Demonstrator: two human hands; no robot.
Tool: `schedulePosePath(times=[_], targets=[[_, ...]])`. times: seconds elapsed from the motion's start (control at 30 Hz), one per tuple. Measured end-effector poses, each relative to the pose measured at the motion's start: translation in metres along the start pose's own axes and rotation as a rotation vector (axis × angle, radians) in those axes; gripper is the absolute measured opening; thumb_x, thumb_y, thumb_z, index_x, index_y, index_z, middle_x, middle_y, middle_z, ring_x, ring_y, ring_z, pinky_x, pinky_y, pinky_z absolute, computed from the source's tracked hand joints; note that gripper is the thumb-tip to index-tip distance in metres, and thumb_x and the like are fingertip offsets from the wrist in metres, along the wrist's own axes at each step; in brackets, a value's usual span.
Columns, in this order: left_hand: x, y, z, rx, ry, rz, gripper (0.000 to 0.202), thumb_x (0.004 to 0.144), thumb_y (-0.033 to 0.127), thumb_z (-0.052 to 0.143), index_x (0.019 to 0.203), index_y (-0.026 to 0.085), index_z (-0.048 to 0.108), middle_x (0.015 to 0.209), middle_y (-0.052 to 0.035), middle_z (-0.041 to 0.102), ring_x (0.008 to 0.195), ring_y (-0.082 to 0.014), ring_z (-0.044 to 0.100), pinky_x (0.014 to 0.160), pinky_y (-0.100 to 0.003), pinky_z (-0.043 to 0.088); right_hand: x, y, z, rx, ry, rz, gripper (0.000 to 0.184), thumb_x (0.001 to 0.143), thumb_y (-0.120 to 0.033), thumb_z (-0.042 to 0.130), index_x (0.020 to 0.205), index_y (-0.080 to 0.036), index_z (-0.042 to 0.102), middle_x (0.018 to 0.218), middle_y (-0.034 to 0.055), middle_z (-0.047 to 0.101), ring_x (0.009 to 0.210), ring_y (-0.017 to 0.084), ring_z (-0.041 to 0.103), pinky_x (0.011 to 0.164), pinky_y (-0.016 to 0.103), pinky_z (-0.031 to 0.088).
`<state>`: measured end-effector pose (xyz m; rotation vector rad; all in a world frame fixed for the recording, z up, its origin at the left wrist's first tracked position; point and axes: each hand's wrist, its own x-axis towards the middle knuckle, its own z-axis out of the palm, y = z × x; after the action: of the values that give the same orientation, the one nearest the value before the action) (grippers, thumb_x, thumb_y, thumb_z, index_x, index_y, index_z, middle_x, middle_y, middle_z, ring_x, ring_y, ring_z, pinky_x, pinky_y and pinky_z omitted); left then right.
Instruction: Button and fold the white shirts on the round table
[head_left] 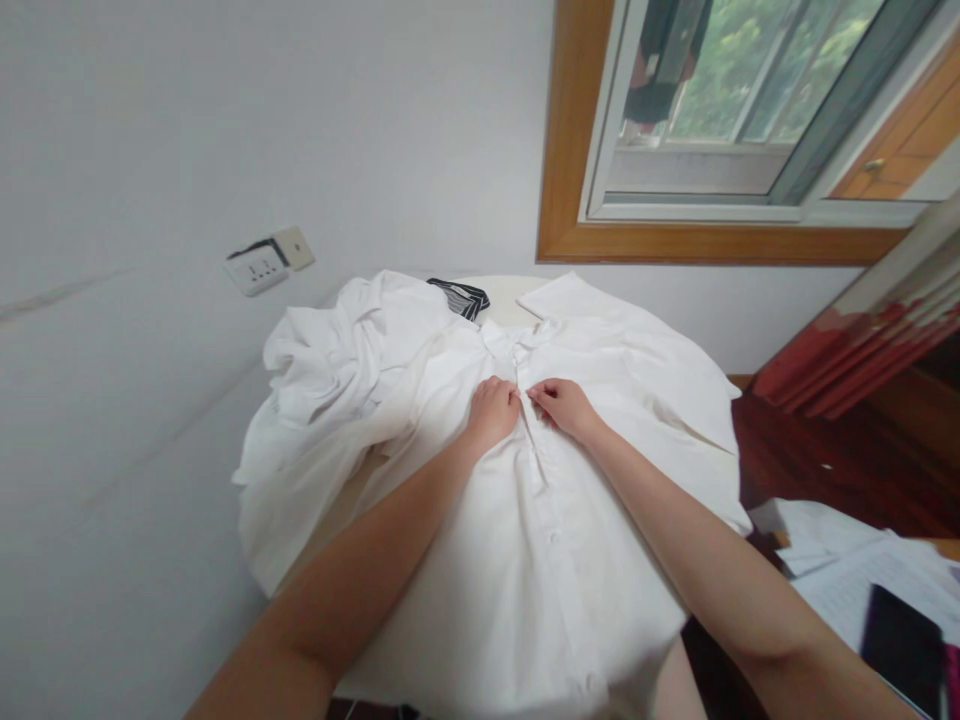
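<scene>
A white button-up shirt (480,590) lies front side up over a round table, its collar at the far side and its hem hanging toward me. Both hands meet at the button placket, below the collar. With fingers curled, my left hand (495,408) pinches the left edge of the placket. My right hand (564,405) has thumb and forefinger together on the opposite edge, a small distance away. Whether a button sits between the fingertips is too small to tell. Lower on the placket, a button (555,538) shows.
White bunched cloth (330,350) and a black-and-white striped cloth (461,298) lie on the far part of the table (504,292). Behind is a wall with a socket (257,268) and a window (750,100). At right are papers (847,580) and a dark phone-like slab (902,645).
</scene>
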<state>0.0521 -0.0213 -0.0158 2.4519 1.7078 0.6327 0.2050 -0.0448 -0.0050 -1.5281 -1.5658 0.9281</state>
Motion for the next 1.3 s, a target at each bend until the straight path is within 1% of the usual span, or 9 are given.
schedulePosePath(times=[0.17,0.37,0.5,0.6,0.67,0.83,0.9,1.07,1.3], targets=[[0.000,0.002,-0.001,-0.001,-0.008,-0.018,0.025,0.091,0.021,0.043,0.090,0.017,0.068,0.094,-0.0093,0.065,0.096,-0.0215,0.058,0.090,-0.035,0.043,0.003,0.002,0.000,0.136,-0.067,0.044,0.016,0.083,-0.025,0.057,0.070,-0.016,0.060,0.050,-0.0029,0.057,0.040,0.008,0.048,0.041,0.019,0.039],[0.000,0.002,-0.003,-0.004,-0.013,-0.017,0.027,0.091,0.020,0.043,0.091,0.017,0.070,0.095,-0.0097,0.066,0.096,-0.0214,0.059,0.089,-0.034,0.044,0.003,0.002,0.001,0.128,-0.075,0.052,0.008,0.082,-0.020,0.056,0.077,-0.016,0.061,0.053,-0.0042,0.056,0.043,0.008,0.049,0.042,0.018,0.039],[0.001,-0.002,-0.002,-0.041,-0.025,0.018,0.027,0.090,0.019,0.044,0.088,0.018,0.071,0.093,-0.0084,0.068,0.095,-0.0204,0.060,0.088,-0.033,0.044,0.002,-0.002,0.002,-0.077,-0.058,-0.031,0.007,0.082,-0.019,0.056,0.080,-0.017,0.062,0.054,-0.0037,0.058,0.043,0.008,0.049,0.046,0.020,0.037],[0.002,-0.004,-0.001,-0.066,-0.021,0.021,0.027,0.089,0.018,0.045,0.085,0.018,0.072,0.090,-0.0077,0.068,0.093,-0.0198,0.060,0.087,-0.032,0.044,0.000,-0.005,0.004,-0.271,-0.001,-0.127,0.009,0.082,-0.020,0.057,0.076,-0.017,0.064,0.059,-0.0008,0.061,0.053,0.010,0.053,0.055,0.021,0.037],[0.003,-0.004,-0.001,-0.078,-0.018,0.022,0.028,0.089,0.019,0.045,0.084,0.019,0.072,0.089,-0.0077,0.068,0.092,-0.0196,0.060,0.086,-0.032,0.044,-0.002,-0.007,0.005,-0.373,0.050,-0.154,0.010,0.082,-0.022,0.058,0.077,-0.017,0.065,0.068,0.0017,0.065,0.061,0.012,0.055,0.058,0.022,0.036],[0.002,-0.002,-0.004,-0.078,-0.028,0.045,0.031,0.092,0.035,0.047,0.079,0.018,0.070,0.084,-0.0079,0.066,0.087,-0.0203,0.059,0.083,-0.033,0.044,-0.005,-0.009,0.007,-0.521,0.125,-0.145,0.014,0.083,-0.025,0.056,0.085,-0.018,0.068,0.086,0.0050,0.066,0.072,0.014,0.055,0.062,0.024,0.035],[0.002,-0.001,-0.004,-0.073,-0.020,0.035,0.030,0.091,0.038,0.050,0.080,0.018,0.069,0.084,-0.0076,0.065,0.087,-0.0201,0.058,0.083,-0.033,0.043,-0.006,-0.010,0.006,-0.530,0.130,-0.142,0.014,0.083,-0.024,0.056,0.086,-0.018,0.068,0.086,0.0047,0.066,0.073,0.014,0.055,0.063,0.024,0.034],[0.004,-0.002,-0.004,-0.135,-0.014,-0.005,0.025,0.088,0.037,0.054,0.078,0.018,0.067,0.083,-0.0054,0.064,0.083,-0.0173,0.058,0.079,-0.029,0.043,-0.007,-0.013,0.003,-0.492,0.116,-0.111,0.013,0.082,-0.025,0.057,0.083,-0.019,0.069,0.084,0.0034,0.067,0.071,0.013,0.056,0.060,0.023,0.034],[0.010,-0.008,-0.005,-0.436,-0.061,-0.071,0.020,0.080,0.036,0.060,0.071,0.020,0.066,0.071,0.0011,0.065,0.066,-0.0127,0.055,0.060,-0.023,0.038,-0.008,-0.015,0.001,-0.394,0.110,-0.033,0.018,0.081,-0.035,0.061,0.077,-0.020,0.069,0.074,0.0020,0.068,0.064,0.013,0.056,0.055,0.023,0.031]])
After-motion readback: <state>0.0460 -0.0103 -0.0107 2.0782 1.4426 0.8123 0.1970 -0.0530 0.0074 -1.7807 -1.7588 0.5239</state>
